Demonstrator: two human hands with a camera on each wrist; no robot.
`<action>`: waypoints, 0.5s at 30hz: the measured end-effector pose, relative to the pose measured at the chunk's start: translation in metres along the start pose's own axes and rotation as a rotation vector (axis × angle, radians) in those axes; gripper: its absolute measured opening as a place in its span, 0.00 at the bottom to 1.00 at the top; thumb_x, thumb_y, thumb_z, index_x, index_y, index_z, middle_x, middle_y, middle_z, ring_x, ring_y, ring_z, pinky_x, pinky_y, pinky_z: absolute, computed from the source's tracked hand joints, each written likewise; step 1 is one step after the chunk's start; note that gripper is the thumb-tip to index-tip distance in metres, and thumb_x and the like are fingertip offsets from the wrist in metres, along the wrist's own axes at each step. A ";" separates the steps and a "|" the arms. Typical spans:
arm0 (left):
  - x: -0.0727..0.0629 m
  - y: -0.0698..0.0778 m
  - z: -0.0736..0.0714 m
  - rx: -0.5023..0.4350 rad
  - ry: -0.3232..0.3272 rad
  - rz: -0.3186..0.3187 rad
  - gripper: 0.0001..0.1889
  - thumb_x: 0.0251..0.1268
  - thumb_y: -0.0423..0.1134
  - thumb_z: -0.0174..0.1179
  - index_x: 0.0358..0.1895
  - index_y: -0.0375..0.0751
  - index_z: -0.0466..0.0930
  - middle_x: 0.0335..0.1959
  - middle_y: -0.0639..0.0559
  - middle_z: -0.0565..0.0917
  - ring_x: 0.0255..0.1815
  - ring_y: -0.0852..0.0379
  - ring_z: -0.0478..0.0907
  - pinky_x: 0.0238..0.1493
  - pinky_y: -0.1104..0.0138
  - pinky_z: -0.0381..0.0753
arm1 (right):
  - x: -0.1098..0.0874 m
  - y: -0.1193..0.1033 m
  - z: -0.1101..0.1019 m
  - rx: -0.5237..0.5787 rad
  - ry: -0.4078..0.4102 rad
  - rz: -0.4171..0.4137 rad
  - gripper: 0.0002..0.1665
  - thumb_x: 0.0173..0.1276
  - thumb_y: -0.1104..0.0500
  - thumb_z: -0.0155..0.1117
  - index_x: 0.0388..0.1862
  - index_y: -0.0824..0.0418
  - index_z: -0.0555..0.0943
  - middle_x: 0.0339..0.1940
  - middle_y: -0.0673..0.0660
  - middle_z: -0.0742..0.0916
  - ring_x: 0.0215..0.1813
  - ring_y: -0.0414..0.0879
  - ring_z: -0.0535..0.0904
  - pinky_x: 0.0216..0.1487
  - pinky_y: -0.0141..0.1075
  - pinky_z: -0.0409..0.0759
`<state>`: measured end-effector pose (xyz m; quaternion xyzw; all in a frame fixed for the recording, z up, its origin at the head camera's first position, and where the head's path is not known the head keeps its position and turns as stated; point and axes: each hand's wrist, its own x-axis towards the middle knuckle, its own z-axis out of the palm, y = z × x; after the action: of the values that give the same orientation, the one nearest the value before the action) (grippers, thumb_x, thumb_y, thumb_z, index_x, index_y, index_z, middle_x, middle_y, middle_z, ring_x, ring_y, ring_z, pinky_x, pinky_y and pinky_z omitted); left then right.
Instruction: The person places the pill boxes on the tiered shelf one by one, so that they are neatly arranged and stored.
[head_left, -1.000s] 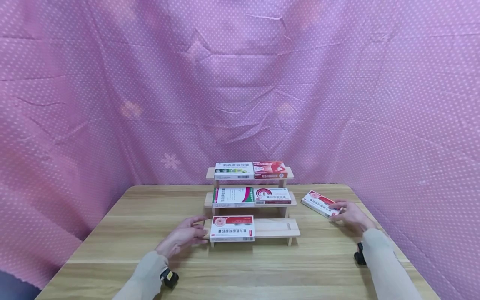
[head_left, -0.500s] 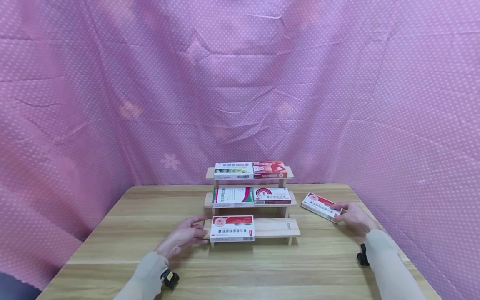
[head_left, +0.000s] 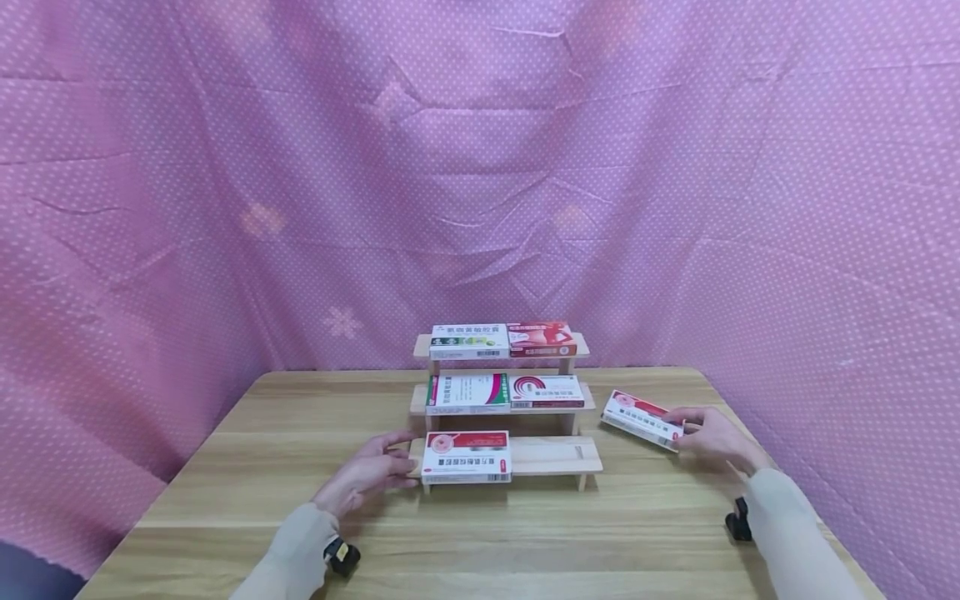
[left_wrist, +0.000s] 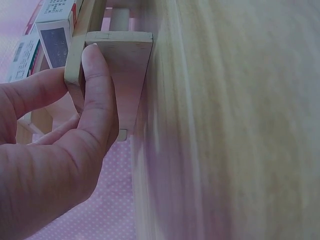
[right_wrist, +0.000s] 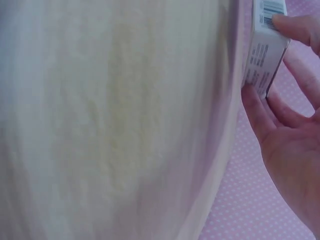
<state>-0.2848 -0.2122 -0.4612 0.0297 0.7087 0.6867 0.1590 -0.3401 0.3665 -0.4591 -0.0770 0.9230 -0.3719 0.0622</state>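
Observation:
My left hand (head_left: 366,473) grips the left end of the lowest board of a three-step wooden display stand (head_left: 555,457). In the left wrist view, the fingers (left_wrist: 97,85) pinch that board end from both faces, beside a leg. A red-and-white medicine box (head_left: 465,458) lies on the left half of this board. To the right of the stand, my right hand (head_left: 716,437) holds a matching medicine box (head_left: 641,419) by its right end, the box set at a slant. The right wrist view shows thumb and fingers around its white side (right_wrist: 265,55); whether it touches the table is unclear.
On the middle step lie a green-and-white box (head_left: 467,393) and a white box with red arcs (head_left: 546,391). The top step bears a white-green box (head_left: 468,342) and a red box (head_left: 542,339). A pink dotted cloth (head_left: 480,167) hangs behind the wooden table (head_left: 525,550).
My right hand has drawn its medicine box slightly toward me, and the box's slant has lessened a little. The left hand keeps its grip on the stand.

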 end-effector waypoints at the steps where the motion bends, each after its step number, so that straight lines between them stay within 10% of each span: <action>1: 0.000 0.000 0.000 -0.001 0.001 -0.001 0.36 0.62 0.23 0.56 0.74 0.29 0.53 0.53 0.32 0.73 0.43 0.48 0.82 0.52 0.56 0.85 | -0.001 -0.001 -0.001 -0.005 0.000 -0.002 0.31 0.56 0.57 0.72 0.61 0.59 0.79 0.68 0.74 0.72 0.67 0.72 0.67 0.64 0.65 0.68; 15: -0.001 0.000 0.000 0.015 0.007 0.000 0.36 0.62 0.24 0.57 0.74 0.30 0.54 0.52 0.32 0.73 0.44 0.48 0.82 0.52 0.56 0.85 | -0.017 -0.006 -0.012 0.207 -0.095 -0.162 0.31 0.55 0.61 0.72 0.60 0.63 0.80 0.66 0.69 0.76 0.65 0.54 0.72 0.56 0.27 0.74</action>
<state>-0.2837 -0.2122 -0.4610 0.0286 0.7145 0.6813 0.1564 -0.3245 0.3737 -0.4457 -0.1621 0.8665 -0.4648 0.0830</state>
